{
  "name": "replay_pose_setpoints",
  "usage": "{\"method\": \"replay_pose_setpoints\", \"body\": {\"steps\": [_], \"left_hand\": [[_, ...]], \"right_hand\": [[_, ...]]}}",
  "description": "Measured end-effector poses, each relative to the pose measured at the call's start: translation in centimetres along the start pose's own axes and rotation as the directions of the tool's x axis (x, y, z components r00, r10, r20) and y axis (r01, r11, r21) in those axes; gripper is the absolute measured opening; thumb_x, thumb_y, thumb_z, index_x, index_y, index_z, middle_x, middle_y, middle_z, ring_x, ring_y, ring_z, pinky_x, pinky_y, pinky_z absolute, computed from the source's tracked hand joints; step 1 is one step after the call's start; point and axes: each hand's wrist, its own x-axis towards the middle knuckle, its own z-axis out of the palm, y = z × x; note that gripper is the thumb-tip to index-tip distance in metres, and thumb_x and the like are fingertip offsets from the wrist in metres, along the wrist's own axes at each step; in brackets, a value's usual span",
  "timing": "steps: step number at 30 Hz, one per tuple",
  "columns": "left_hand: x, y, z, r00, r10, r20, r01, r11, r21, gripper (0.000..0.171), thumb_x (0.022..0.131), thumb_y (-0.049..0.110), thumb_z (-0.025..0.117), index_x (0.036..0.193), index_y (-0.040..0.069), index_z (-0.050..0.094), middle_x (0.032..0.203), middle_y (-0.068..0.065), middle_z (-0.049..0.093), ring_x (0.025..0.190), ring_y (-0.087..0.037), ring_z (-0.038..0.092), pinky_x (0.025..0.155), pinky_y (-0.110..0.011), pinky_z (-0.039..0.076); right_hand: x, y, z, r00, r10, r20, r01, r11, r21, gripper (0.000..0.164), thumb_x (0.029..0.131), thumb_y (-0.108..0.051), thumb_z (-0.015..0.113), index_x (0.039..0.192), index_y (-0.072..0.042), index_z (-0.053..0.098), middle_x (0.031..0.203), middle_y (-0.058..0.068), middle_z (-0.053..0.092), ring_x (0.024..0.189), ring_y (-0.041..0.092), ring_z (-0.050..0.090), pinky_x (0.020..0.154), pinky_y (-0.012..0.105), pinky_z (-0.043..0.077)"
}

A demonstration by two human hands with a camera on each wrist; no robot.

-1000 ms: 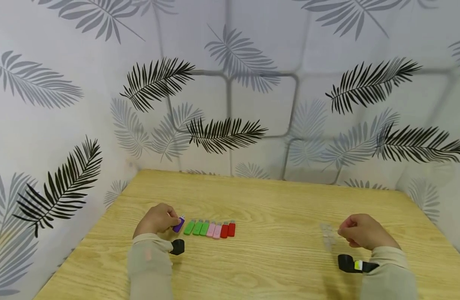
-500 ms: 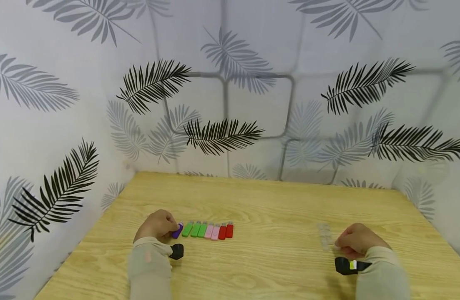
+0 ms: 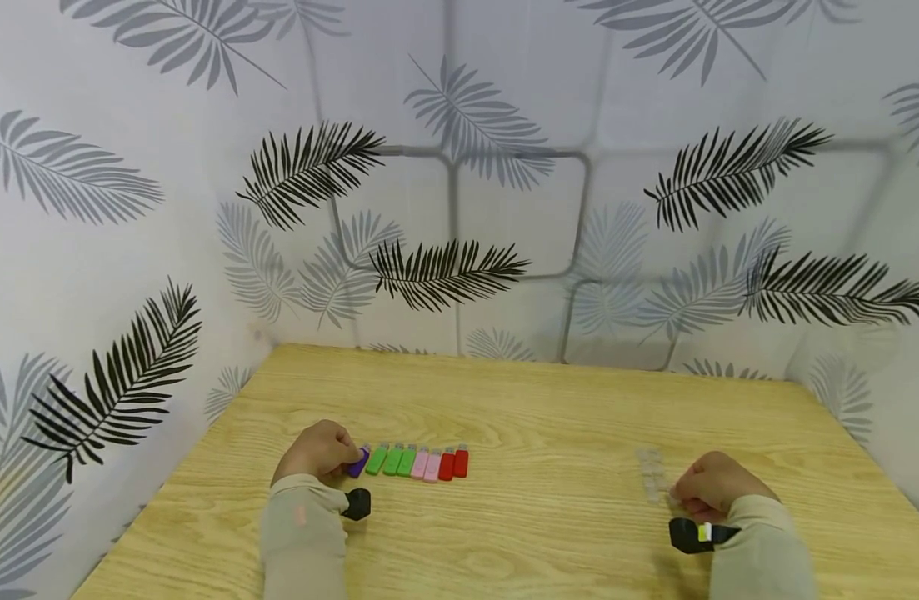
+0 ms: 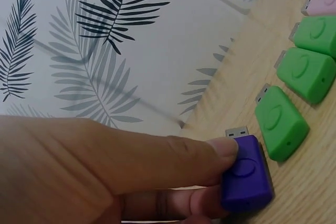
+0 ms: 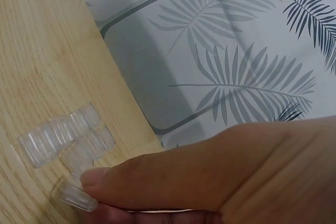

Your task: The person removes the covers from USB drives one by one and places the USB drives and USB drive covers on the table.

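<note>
My left hand pinches a purple USB flash drive between thumb and fingers, its metal plug pointing away from me. The drive is at the left end of a row, close beside a green USB flash drive. On the right, my right hand pinches a small clear plastic cap close over the table. Just left of those fingertips lies a cluster of similar clear caps, their outlines faint in the head view.
Along the row to the right come more green drives, pink drives and red drives on the wooden table. A leaf-patterned curtain stands behind the table. A black wrist camera sits below the left hand.
The purple drive has come down slightly toward me in my left hand, level with the row. My right hand has moved toward me and a little left, beside the clear caps.
</note>
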Motion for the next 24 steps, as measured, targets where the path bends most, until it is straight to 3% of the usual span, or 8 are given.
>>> {"method": "replay_pose_setpoints", "body": {"steps": [3,6,16,24], "left_hand": [[0.07,-0.08,0.12,1.000,-0.003,0.000,0.003,1.000,-0.016,0.013,0.090,0.009,0.065,0.078,0.003,0.063,0.071,-0.008,0.060,0.059,-0.017,0.050,0.053,-0.027,0.043],[0.18,-0.11,0.20,1.000,-0.004,-0.002,0.004,1.000,-0.018,0.013,0.090,0.009,0.065,0.078,0.003,0.063,0.071,-0.007,0.060,0.059,-0.017,0.050,0.053,-0.027,0.042],[0.33,-0.09,0.29,1.000,0.002,-0.001,-0.002,1.000,-0.027,0.013,0.090,0.010,0.065,0.079,0.004,0.063,0.071,-0.007,0.060,0.059,-0.017,0.049,0.052,-0.027,0.041],[0.45,0.05,0.51,1.000,-0.001,-0.025,0.000,1.000,-0.007,0.013,0.089,0.010,0.066,0.079,0.004,0.064,0.069,-0.008,0.060,0.058,-0.017,0.050,0.052,-0.027,0.042]], "right_hand": [[0.30,0.13,0.02,1.000,0.021,-0.021,-0.022,0.999,-0.033,0.008,0.088,0.000,0.063,0.082,0.003,0.059,0.064,0.004,0.053,0.054,0.011,0.049,0.056,0.028,0.051],[0.42,0.17,0.00,1.000,0.018,-0.016,-0.019,0.999,-0.046,0.007,0.088,-0.001,0.063,0.084,0.004,0.060,0.064,0.004,0.054,0.055,0.012,0.050,0.057,0.029,0.052],[0.22,0.05,0.01,1.000,0.006,0.005,-0.006,1.000,-0.012,0.008,0.086,0.002,0.063,0.080,0.002,0.059,0.060,0.002,0.051,0.052,0.010,0.045,0.054,0.027,0.047],[0.20,0.02,-0.07,0.999,-0.012,0.047,0.011,1.000,0.016,0.020,0.087,0.001,0.063,0.070,-0.005,0.055,0.056,-0.001,0.042,0.048,0.008,0.035,0.050,0.025,0.038]]}}
